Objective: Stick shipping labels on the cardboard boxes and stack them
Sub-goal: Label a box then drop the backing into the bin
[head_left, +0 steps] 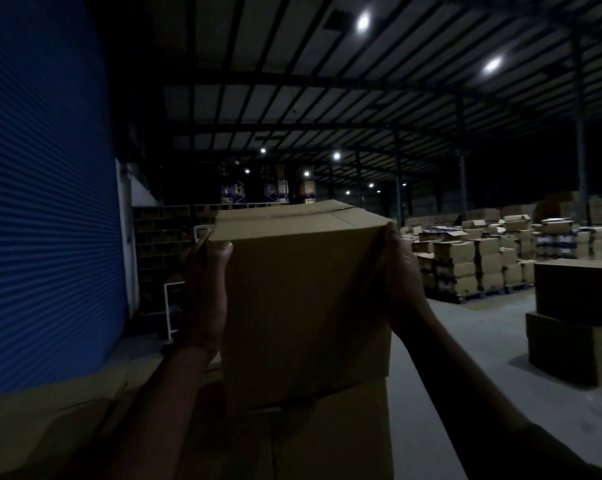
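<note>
Left hand (206,289) and right hand (401,271) clasp opposite sides of a closed brown cardboard box (303,306) resting on a lower brown cardboard carton (330,441).

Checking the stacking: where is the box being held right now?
Centre of the head view, the box sits between both hands, atop another carton, right of the blue shutter.
</note>
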The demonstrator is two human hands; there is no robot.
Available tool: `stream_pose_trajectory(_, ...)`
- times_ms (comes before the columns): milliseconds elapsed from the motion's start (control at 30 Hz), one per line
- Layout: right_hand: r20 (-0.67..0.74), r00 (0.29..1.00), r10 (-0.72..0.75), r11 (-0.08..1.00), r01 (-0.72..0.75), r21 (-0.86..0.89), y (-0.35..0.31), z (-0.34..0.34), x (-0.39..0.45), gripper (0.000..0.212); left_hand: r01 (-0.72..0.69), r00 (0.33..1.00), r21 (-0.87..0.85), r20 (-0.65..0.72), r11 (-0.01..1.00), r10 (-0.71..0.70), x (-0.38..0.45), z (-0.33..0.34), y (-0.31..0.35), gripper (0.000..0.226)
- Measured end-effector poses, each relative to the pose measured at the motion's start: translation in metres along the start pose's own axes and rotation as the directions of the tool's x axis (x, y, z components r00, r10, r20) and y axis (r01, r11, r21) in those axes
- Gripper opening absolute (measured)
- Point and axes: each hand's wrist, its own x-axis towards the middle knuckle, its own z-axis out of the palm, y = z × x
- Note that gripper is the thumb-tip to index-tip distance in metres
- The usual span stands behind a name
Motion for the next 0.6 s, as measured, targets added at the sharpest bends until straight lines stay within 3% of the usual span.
stream_pose_trajectory(133, 0.003, 1.000, -0.018, 0.999, 0.018, -0.036, 0.014, -0.013, 0.037, 0.062, 0.039, 0.998, -0.032, 0.045, 0.999, -0.038, 0.013, 0.036, -0.017, 0.018)
stream_pose_trajectory(233, -0.023, 1.000, -0.005, 0.997, 0.003, -0.072, 0.032, -0.021, 0.063, 0.054, 0.076, 0.997, -0.042, 0.032, 0.996, -0.075, 0.033, 0.050, -0.039, 0.027)
stream_pose_trajectory(367, 0.010, 1.000, 0.020, 0.998, -0.019, -0.066, 0.058, -0.023, 0.091, 0.061, 0.126, 0.992, -0.016, 0.029, 0.992, -0.125, 0.050, 0.062, -0.063, 0.033)
stream_pose_trajectory(467, 0.005, 0.999, 0.050, 0.996, -0.049, -0.079, 0.076, -0.021, 0.104, 0.035, 0.157, 0.988, 0.012, -0.005, 0.988, -0.157, 0.060, 0.067, -0.083, 0.024)
stream_pose_trajectory(533, -0.002, 0.999, 0.051, 0.993, -0.051, -0.105, 0.090, -0.021, 0.113, 0.029, 0.214, 0.977, 0.006, 0.009, 0.977, -0.214, 0.065, 0.070, -0.096, 0.050)
stream_pose_trajectory(600, -0.006, 0.998, 0.065, 0.987, -0.065, -0.149, 0.103, -0.021, 0.117, 0.042, 0.273, 0.962, 0.007, -0.007, 0.962, -0.273, 0.064, 0.071, -0.111, 0.072)
